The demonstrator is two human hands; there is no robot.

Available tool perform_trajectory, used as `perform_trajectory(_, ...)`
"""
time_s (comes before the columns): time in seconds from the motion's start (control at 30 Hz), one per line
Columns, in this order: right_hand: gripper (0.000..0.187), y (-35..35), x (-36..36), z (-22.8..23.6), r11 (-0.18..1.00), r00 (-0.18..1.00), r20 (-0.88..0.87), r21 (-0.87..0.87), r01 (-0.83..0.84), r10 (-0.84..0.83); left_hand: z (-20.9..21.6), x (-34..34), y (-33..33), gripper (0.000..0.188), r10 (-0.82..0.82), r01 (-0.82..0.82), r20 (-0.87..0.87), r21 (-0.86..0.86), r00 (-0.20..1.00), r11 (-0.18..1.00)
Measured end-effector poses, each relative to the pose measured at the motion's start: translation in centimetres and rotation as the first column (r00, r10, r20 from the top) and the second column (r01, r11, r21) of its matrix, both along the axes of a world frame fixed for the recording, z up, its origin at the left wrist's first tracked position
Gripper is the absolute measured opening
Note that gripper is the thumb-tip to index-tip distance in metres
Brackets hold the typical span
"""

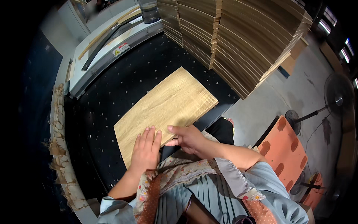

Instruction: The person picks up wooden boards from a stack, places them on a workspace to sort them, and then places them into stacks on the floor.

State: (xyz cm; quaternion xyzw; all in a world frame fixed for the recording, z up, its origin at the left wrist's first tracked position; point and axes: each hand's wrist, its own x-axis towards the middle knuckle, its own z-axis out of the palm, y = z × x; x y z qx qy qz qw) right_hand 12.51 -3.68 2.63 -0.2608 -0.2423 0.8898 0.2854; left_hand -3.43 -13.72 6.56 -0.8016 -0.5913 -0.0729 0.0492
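A light wood-grain board (164, 100) lies at a slant on the black table (112, 100), which is dotted with small pale studs. My left hand (145, 149) rests flat on the board's near left part, fingers stretched out over its face. At the near edge, my right hand (190, 140) grips the board, thumb on top and the other fingers at or under the edge. The board's near corner is partly hidden by my left hand and forearm.
Tall stacks of brown boards (246, 41) stand at the table's far right. A white machine ledge (108, 44) with a dark bar runs along the back left. Ragged tape pieces (61, 156) line the left edge. On the right are an orange patterned panel (285, 153) and a fan (338, 99).
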Motion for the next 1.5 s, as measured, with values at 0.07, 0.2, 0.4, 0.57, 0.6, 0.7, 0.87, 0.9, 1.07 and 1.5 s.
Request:
perform_trajectory(0.07,0.045,-0.1,0.2,1.4,0.998,0.997,0.046,-0.014,-0.062,0.063,0.3,-1.4,0.6,0.060,-0.047,0.049,-0.038,0.052,0.998,0.997)
perform_trajectory(0.2,0.052,0.7,1.1,3.5,0.984,0.975,0.177,0.100,-0.150,0.131,4.4,-2.7,2.3,0.044,-0.101,0.097,0.088,0.050,0.991,0.994)
perform_trajectory(0.4,0.058,2.2,1.0,1.7,0.893,0.990,0.142,0.446,-0.053,-0.012,8.3,-7.6,6.8,0.031,0.297,-0.317,0.176,0.093,0.938,0.944)
perform_trajectory(0.57,0.036,2.4,1.8,-3.4,0.425,0.883,0.311,0.893,-0.145,-0.351,8.8,-11.4,11.5,0.034,0.302,-0.323,0.132,0.190,0.944,0.927)
perform_trajectory(0.6,0.036,2.4,2.1,-3.8,0.343,0.858,0.319,0.922,-0.182,-0.403,8.8,-11.9,12.1,0.037,0.305,-0.324,0.122,0.188,0.944,0.927)
perform_trajectory(0.7,0.036,2.2,2.6,-4.7,0.167,0.823,0.274,0.961,-0.220,-0.498,8.9,-12.9,13.5,0.041,0.370,-0.390,0.170,0.103,0.913,0.915)
perform_trajectory(0.87,0.032,2.3,2.9,-4.6,0.073,0.835,0.261,0.963,-0.258,-0.484,9.2,-12.9,14.7,0.043,0.420,-0.431,0.192,0.014,0.887,0.902)
perform_trajectory(0.9,0.031,2.3,2.8,-4.5,0.066,0.841,0.260,0.963,-0.260,-0.475,9.3,-13.0,14.7,0.044,0.421,-0.431,0.158,0.036,0.893,0.902)
perform_trajectory(1.07,0.026,2.1,2.3,-4.5,0.003,0.849,0.218,0.969,-0.247,-0.482,8.1,-11.8,14.3,0.058,0.542,-0.530,-0.051,0.155,0.839,0.834)
perform_trajectory(1.5,0.021,1.2,1.8,-4.1,-0.125,0.821,0.255,0.923,-0.364,-0.510,3.7,-11.0,13.7,0.079,0.499,-0.471,0.063,0.449,0.864,0.759)
